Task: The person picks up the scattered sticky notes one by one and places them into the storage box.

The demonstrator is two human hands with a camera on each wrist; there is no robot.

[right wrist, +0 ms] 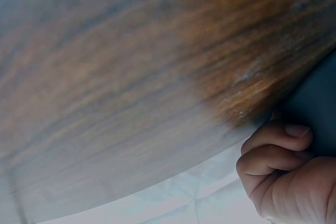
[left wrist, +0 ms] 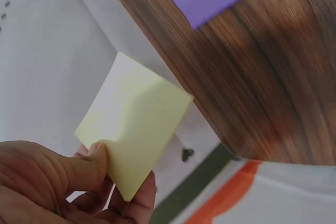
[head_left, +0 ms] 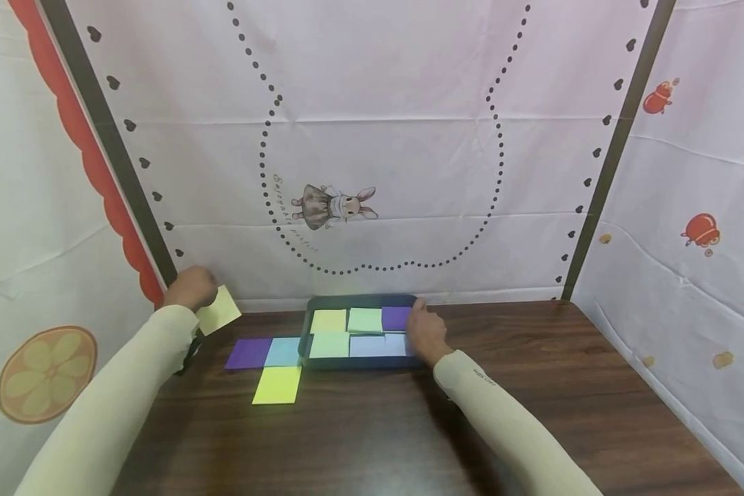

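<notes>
My left hand [head_left: 192, 288] pinches a pale yellow sticky note pad [left wrist: 137, 121] between thumb and fingers, raised near the table's back left corner. My right hand [head_left: 426, 334] grips the right end of a dark shallow tray [head_left: 353, 362]; in the right wrist view its fingers [right wrist: 273, 153] curl against the tray's dark wall [right wrist: 317, 103]. Two rows of pads lie in the tray, among them a yellow pad [head_left: 328, 321], a green pad [head_left: 364, 319] and a purple pad [head_left: 395, 317], which my right hand partly covers.
Left of the tray, a purple pad [head_left: 249, 353] and a light blue pad [head_left: 282, 351] lie side by side on the brown table [head_left: 359, 441]. A bright yellow pad [head_left: 277, 384] lies just in front of them. Printed white cloth [head_left: 384, 158] hangs behind and at both sides.
</notes>
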